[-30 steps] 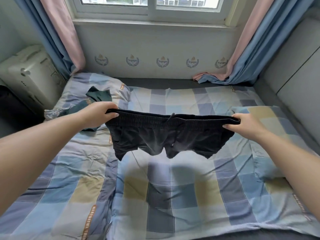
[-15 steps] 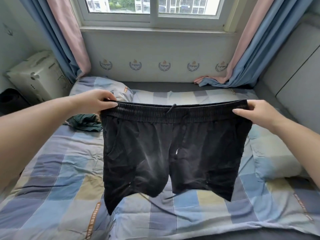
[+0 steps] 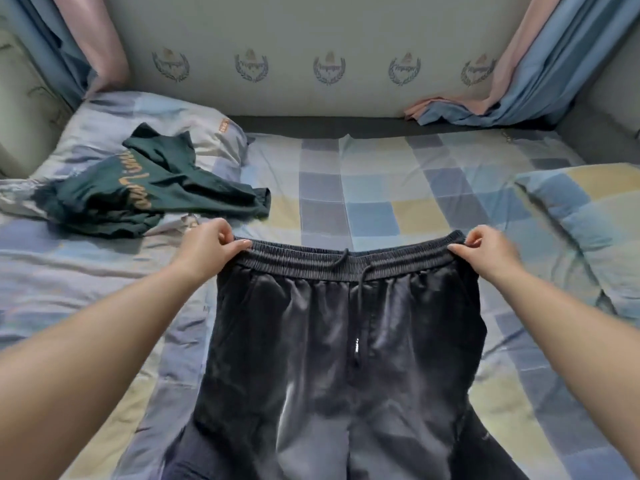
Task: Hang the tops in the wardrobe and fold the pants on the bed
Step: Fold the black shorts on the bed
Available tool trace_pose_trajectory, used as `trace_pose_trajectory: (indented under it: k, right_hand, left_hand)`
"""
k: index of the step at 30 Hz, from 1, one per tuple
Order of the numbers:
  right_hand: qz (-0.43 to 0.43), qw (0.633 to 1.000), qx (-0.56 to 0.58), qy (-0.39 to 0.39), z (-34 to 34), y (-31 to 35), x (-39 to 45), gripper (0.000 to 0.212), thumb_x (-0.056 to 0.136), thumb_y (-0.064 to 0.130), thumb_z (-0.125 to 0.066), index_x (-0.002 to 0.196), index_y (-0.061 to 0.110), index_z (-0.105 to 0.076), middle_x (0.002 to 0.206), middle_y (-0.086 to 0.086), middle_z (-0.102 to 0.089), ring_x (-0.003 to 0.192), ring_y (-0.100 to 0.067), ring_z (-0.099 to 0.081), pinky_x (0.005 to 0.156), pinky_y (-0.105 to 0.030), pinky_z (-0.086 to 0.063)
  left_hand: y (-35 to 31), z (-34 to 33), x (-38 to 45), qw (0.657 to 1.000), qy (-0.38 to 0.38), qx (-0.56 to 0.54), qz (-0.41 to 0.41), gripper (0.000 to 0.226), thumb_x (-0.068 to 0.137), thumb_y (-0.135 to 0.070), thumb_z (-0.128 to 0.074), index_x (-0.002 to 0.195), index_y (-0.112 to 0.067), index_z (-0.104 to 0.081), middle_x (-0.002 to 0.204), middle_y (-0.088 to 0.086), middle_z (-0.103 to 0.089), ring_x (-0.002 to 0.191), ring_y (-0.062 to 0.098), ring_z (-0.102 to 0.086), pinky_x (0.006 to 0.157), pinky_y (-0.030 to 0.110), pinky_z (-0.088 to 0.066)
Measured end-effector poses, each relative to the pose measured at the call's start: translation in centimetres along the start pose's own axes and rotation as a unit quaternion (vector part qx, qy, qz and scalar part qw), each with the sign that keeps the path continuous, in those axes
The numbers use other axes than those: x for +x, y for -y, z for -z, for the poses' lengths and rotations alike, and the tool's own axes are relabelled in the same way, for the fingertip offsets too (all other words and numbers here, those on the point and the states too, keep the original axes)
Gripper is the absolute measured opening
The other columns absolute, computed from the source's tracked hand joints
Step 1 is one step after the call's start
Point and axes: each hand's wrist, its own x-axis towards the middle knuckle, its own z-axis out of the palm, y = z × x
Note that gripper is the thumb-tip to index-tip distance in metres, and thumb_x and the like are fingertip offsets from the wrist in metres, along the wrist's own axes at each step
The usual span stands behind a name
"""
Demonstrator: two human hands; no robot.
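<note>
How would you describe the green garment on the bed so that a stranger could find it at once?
Start at the checked bed sheet and look to its far left, by the pillow. There lies the crumpled dark green top. Unlike the black shorts, it bears gold lettering, and no hand holds it.

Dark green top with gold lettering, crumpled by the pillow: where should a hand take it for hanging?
Judging by its pose, grip the dark green top with gold lettering at its raised far edge near the pillow, from above; which part that edge is cannot be told.
</note>
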Motion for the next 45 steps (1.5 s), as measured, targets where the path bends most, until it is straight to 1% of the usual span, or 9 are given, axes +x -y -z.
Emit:
trace_pose_trajectory:
  k: [5,11,16,22,27,33,37,41,45]
  right_hand:
    - [-0.008,0.998,0.048,-0.03,-10.3,-4.9,4.9,0.016,0.084,0.017,-0.068,0.1,0.012,-0.069,0.107,-0.012,-0.069,0.103,-0.027,-0.062,0.082,-0.031,-0.044]
    - [-0.005,0.993,0.014,0.116,-16.2,-8.5,5.9,0.052,0.087,0.02,-0.065,0.137,0.017,-0.05,0.126,-0.017,-0.057,0.101,-0.025,-0.054,0.084,-0.027,-0.038]
    - [-0.016,0.986,0.006,0.167,-15.2,-13.3,2.1,0.046,0.089,0.014,-0.064,0.133,0.006,-0.053,0.137,-0.014,-0.052,0.126,-0.023,-0.049,0.097,-0.027,-0.038]
    - [-0.099,0.95,-0.164,0.244,-11.5,-22.6,-8.9,0.05,0.09,0.038,-0.06,0.132,0.012,-0.054,0.134,-0.002,-0.057,0.122,-0.016,-0.053,0.095,-0.021,-0.038]
    - [-0.133,0.949,-0.129,0.256,-11.4,-27.3,-14.3,0.045,0.08,0.048,-0.068,0.115,0.02,-0.058,0.118,0.002,-0.062,0.103,-0.011,-0.059,0.086,-0.02,-0.045]
    - [-0.07,0.952,-0.099,0.281,-12.4,-28.9,-15.3,0.028,0.08,0.047,-0.068,0.098,0.036,-0.048,0.101,0.026,-0.054,0.095,0.005,-0.053,0.07,-0.004,-0.037]
    - [-0.062,0.95,-0.092,0.29,-13.1,-29.8,-14.8,0.034,0.078,0.049,-0.068,0.101,0.031,-0.052,0.105,0.016,-0.061,0.097,0.001,-0.057,0.083,-0.015,-0.044]
    - [-0.062,0.946,-0.075,0.31,-12.7,-29.7,-14.5,0.027,0.079,0.046,-0.068,0.095,0.034,-0.05,0.097,0.021,-0.059,0.088,0.005,-0.055,0.071,-0.01,-0.041]
    - [-0.074,0.946,-0.014,0.316,-10.0,-28.5,-14.9,0.033,0.079,0.041,-0.071,0.105,0.025,-0.062,0.107,0.013,-0.068,0.102,-0.004,-0.062,0.097,-0.029,-0.046]
  left_hand:
    - [2.8,-11.2,4.6,0.999,-0.022,-0.036,-0.01,0.021,0.084,-0.021,-0.071,0.101,-0.009,-0.073,0.106,0.009,-0.071,0.1,0.024,-0.063,0.082,0.026,-0.042]
    - [4.5,-17.7,7.3,0.998,0.039,0.019,0.046,0.06,0.085,-0.018,-0.069,0.139,-0.009,-0.046,0.135,0.018,-0.053,0.122,0.031,-0.052,0.1,0.033,-0.039]
    - [2.1,-22.2,5.4,0.997,0.075,0.004,-0.025,0.046,0.086,-0.016,-0.066,0.131,-0.013,-0.055,0.13,0.013,-0.058,0.117,0.028,-0.056,0.099,0.032,-0.041]
    - [-7.4,-30.4,-0.3,0.954,0.215,-0.003,-0.207,0.03,0.087,-0.014,-0.06,0.117,-0.016,-0.064,0.119,0.003,-0.066,0.108,0.018,-0.06,0.091,0.024,-0.044]
    - [-14.5,-36.3,-2.8,0.926,0.235,0.052,-0.291,0.04,0.094,-0.016,-0.046,0.134,-0.02,-0.052,0.136,0.008,-0.054,0.123,0.027,-0.05,0.1,0.034,-0.042]
    - [-18.0,-40.6,-1.4,0.899,0.274,0.203,-0.276,0.064,0.097,-0.009,-0.029,0.152,-0.036,-0.009,0.149,0.016,-0.027,0.124,0.038,-0.045,0.091,0.041,-0.044]
    - [-19.1,-42.7,-0.2,0.878,0.269,0.286,-0.273,0.047,0.098,-0.01,-0.032,0.144,-0.017,-0.032,0.147,0.017,-0.036,0.13,0.036,-0.041,0.102,0.046,-0.04]
    - [-19.2,-42.1,0.6,0.904,0.256,0.254,-0.231,0.034,0.097,-0.006,-0.036,0.126,-0.002,-0.051,0.133,0.017,-0.053,0.12,0.033,-0.052,0.096,0.04,-0.043]
    - [-18.4,-39.7,1.9,0.945,0.22,0.132,-0.202,0.03,0.095,-0.011,-0.04,0.108,0.004,-0.061,0.112,0.021,-0.063,0.103,0.038,-0.06,0.087,0.04,-0.05]
